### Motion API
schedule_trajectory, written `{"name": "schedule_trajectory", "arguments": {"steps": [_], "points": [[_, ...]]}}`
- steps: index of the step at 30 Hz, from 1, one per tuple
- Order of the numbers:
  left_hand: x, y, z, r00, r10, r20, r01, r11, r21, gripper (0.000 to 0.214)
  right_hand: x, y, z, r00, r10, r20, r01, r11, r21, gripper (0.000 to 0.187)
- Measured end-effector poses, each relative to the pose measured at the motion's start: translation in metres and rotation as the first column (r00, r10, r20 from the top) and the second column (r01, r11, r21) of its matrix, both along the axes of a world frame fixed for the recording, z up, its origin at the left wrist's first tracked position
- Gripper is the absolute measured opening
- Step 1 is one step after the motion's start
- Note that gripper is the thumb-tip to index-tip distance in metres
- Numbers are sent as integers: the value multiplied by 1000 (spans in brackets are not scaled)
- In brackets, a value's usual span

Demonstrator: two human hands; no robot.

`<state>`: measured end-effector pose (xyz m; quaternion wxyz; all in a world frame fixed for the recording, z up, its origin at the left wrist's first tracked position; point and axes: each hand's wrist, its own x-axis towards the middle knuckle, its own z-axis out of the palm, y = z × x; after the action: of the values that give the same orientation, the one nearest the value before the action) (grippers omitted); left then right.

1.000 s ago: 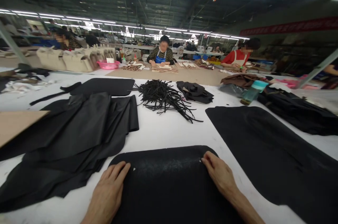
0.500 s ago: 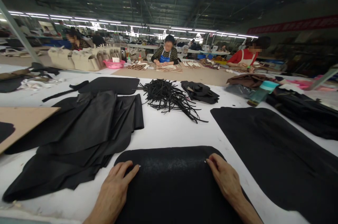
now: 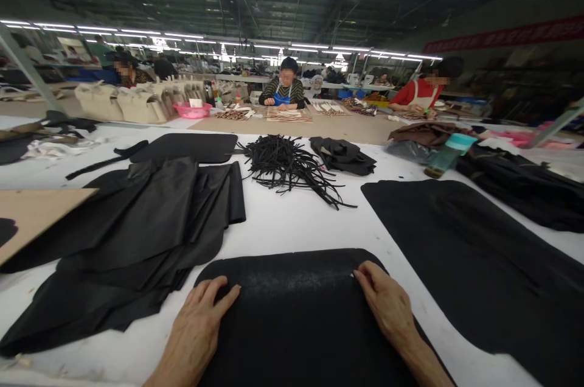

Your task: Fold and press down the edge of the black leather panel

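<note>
A black leather-like panel (image 3: 292, 326) with rounded corners lies in front of me on the white tabletop. Its upper part carries a pale, dusty-looking streak. My left hand (image 3: 201, 320) grips the panel near its left edge, thumb on top and fingers curled. At the right edge my right hand (image 3: 385, 305) holds the same panel, thumb and fingers closed together. The undersides of the fingers are hidden. Left of my hands lies a folded pile of black sheets (image 3: 150, 216). Another large black panel (image 3: 460, 241) lies flat on the right.
Beyond the panel sits a heap of thin black strips (image 3: 283, 162), with folded black pieces (image 3: 342, 156) beside it. A teal-lidded bottle (image 3: 449, 156) stands tilted in view at right. A brown board (image 3: 41, 210) juts in from the left. Co-workers (image 3: 283, 89) sit at the far side.
The whole view has shifted slightly. My hands keep the same hold on the panel. The co-worker across the table has raised one hand a little.
</note>
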<state>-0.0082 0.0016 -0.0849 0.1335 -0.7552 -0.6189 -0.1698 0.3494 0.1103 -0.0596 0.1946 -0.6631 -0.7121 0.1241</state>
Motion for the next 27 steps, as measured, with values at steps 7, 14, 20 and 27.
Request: {"name": "schedule_trajectory", "arguments": {"steps": [7,14,20,27], "points": [[3,4,11,999,-47,-21,50,988,145,48,0,-3,-2,1000,-15,-2,15,1000,13,30],[2,4,9,999,-34,7,33,994,104,49,2,-1,-3,1000,-6,-9,6,1000,9,30],[-2,4,1,999,-33,13,32,997,72,49,2,-1,-4,1000,-3,-14,3,1000,15,30],[1,13,11,999,-43,12,43,997,-61,52,8,-1,0,998,-3,-60,0,999,-45,32]]}}
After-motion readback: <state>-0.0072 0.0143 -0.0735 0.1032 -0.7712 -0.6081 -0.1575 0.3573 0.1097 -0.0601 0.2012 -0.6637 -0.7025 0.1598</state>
